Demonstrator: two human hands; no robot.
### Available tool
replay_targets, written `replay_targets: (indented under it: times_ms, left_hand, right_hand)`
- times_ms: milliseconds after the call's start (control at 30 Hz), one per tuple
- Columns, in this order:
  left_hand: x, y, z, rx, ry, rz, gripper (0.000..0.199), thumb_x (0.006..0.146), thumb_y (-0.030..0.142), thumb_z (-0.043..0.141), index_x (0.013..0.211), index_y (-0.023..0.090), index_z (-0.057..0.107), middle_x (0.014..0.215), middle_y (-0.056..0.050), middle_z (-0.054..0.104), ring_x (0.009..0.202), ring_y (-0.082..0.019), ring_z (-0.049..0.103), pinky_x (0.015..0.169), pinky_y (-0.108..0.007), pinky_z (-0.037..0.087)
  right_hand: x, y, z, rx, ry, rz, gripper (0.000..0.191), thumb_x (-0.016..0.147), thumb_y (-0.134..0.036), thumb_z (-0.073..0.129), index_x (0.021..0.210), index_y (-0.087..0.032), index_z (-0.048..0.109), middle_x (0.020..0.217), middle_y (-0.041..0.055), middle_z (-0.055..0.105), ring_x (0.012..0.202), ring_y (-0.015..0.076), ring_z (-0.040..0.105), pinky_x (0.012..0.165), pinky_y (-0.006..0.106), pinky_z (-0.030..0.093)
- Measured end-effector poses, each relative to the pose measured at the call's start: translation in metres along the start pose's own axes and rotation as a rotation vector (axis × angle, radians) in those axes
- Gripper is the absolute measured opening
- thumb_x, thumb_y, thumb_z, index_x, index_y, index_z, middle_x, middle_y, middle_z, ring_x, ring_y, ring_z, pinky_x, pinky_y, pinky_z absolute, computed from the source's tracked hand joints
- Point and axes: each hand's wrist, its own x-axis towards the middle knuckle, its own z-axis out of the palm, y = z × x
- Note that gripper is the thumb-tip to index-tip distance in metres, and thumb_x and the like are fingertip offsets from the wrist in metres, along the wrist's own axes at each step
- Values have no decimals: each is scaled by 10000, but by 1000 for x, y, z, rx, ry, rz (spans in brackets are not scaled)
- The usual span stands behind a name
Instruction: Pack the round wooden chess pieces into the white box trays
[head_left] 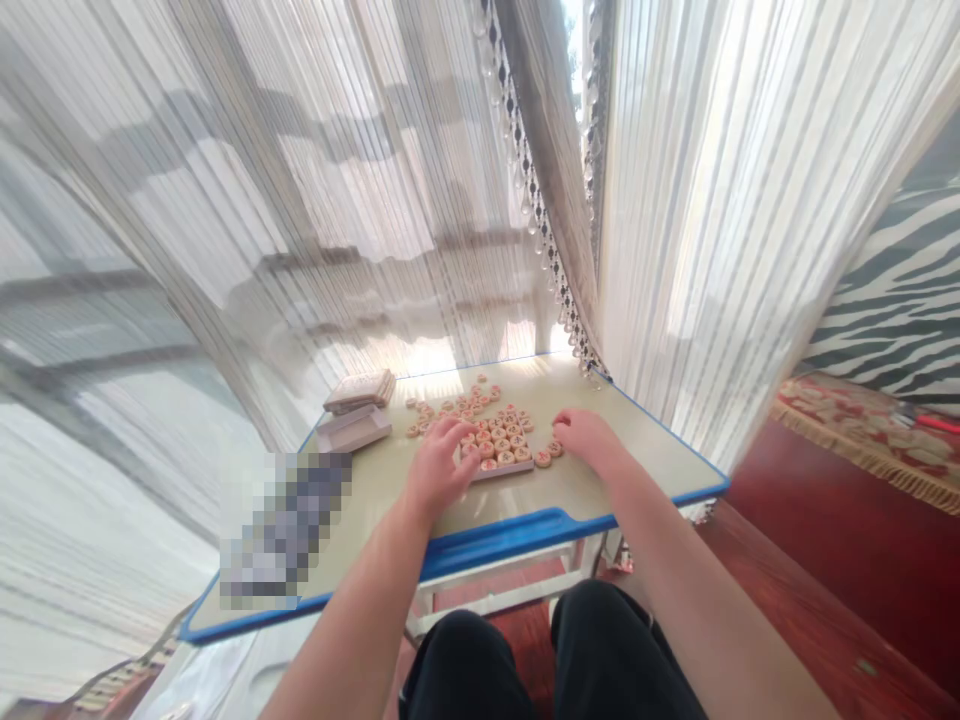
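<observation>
Round wooden Chinese chess pieces (500,435) with red and dark characters fill a shallow box (504,470) in rows. My left hand (439,468) is at the box's left side, thumb and fingers apart over its edge, hiding some pieces there. To the right of the box, my right hand (589,436) has its fingertips pinched at a Chinese chess piece, mostly covered by the fingers. Two loose pieces, one of them a near piece (543,459), lie between that hand and the box. More loose pieces (472,403) are scattered behind the box.
An empty-looking box lid (354,430) lies at the left, in front of a stack of flat boards (360,390). A blurred-out dark object (289,525) is on the table's left. The table (652,460) has a blue rim, with curtains (420,200) hanging close behind.
</observation>
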Motion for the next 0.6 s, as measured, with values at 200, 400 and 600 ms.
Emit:
replay_targets:
  times_ms: [200, 400, 600]
  left_hand:
    - [-2, 4, 2, 35, -6, -30, 233, 791, 315, 499, 986, 203, 560, 973, -62, 576, 962, -223, 501, 873, -393, 421]
    - [-5, 0, 4, 49, 41, -61, 194, 776, 290, 524, 948, 209, 561, 970, -52, 556, 976, -213, 500, 892, -371, 411]
    - [-6, -3, 6, 92, 31, -76, 116, 767, 268, 523, 854, 203, 564, 920, -52, 560, 952, -215, 514, 886, -372, 413]
  right_hand:
    - [-8, 7, 0, 121, -77, -188, 372, 678, -179, 538, 1033, -178, 649, 1064, 86, 626, 944, 199, 583, 835, 283, 426]
    - [-18, 11, 5, 103, -102, -385, 282, 641, -336, 639, 907, -277, 714, 1032, 78, 617, 1011, 302, 531, 912, 480, 386]
    - [-18, 14, 5, 83, -78, -409, 255, 618, -307, 652, 861, -277, 724, 1051, 72, 614, 1011, 293, 528, 909, 458, 397]
